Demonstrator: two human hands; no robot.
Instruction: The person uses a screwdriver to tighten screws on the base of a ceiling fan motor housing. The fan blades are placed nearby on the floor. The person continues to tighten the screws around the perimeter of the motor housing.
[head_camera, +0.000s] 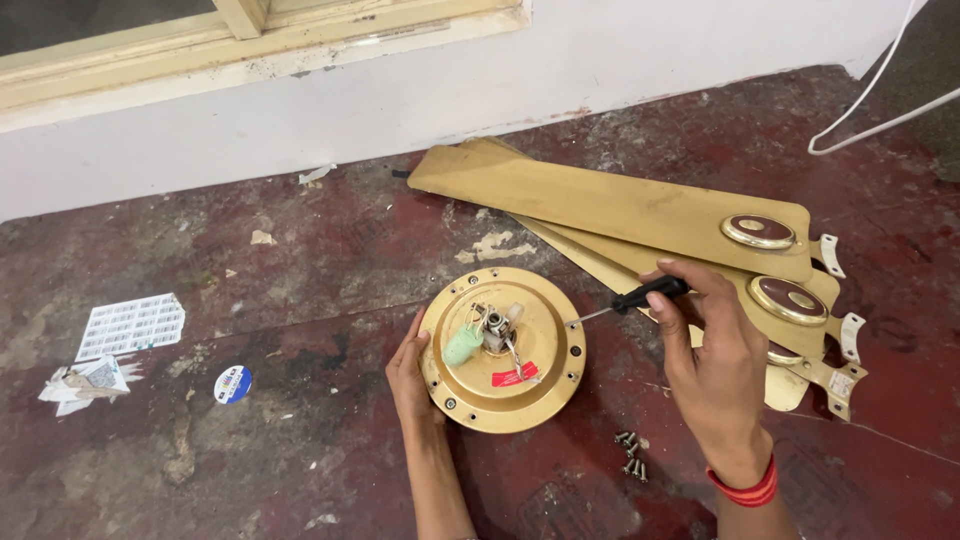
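Note:
A round gold ceiling fan motor housing (503, 385) lies on the dark red floor, with wires, a green part and a red sticker at its centre. My left hand (408, 375) rests against its left rim, steadying it. My right hand (712, 358) grips a black-handled screwdriver (630, 300); its metal tip touches the right rim of the housing. A red band circles my right wrist.
Three gold fan blades (620, 205) with brackets lie stacked behind and to the right. Several loose screws (631, 455) sit on the floor below the housing. Paper scraps (130, 325) and a round sticker (232, 384) lie left. A white cable (880, 90) and wall run behind.

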